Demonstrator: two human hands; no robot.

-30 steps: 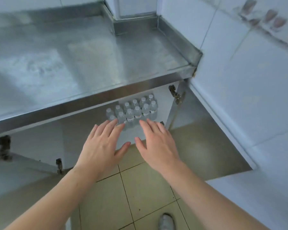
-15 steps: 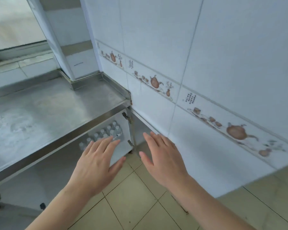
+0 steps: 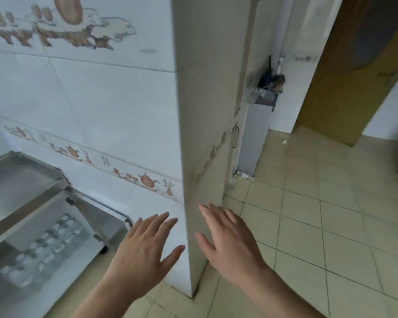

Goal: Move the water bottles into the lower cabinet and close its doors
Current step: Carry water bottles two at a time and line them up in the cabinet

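Several clear water bottles with white caps [image 3: 44, 246] stand in rows inside the lower cabinet [image 3: 14, 292] at the bottom left, under the steel counter [image 3: 16, 180]. The cabinet's right door [image 3: 104, 223] hangs open against the tiled wall. My left hand [image 3: 145, 251] and my right hand [image 3: 230, 242] are held out in front of me with fingers spread, holding nothing. Both hands are well to the right of the cabinet, on either side of a wall corner [image 3: 186, 226].
A white tiled wall [image 3: 101, 106] with a patterned band runs behind the counter. Beyond the corner lies a beige tiled floor [image 3: 319, 226], a brown door [image 3: 354, 76] at the upper right, and a narrow white stand [image 3: 255, 134] with dark items on top.
The view has swung up and to the right, away from the cabinet toward the wall corner and doorway. Both hands stay spread and empty, now far from the bottles.
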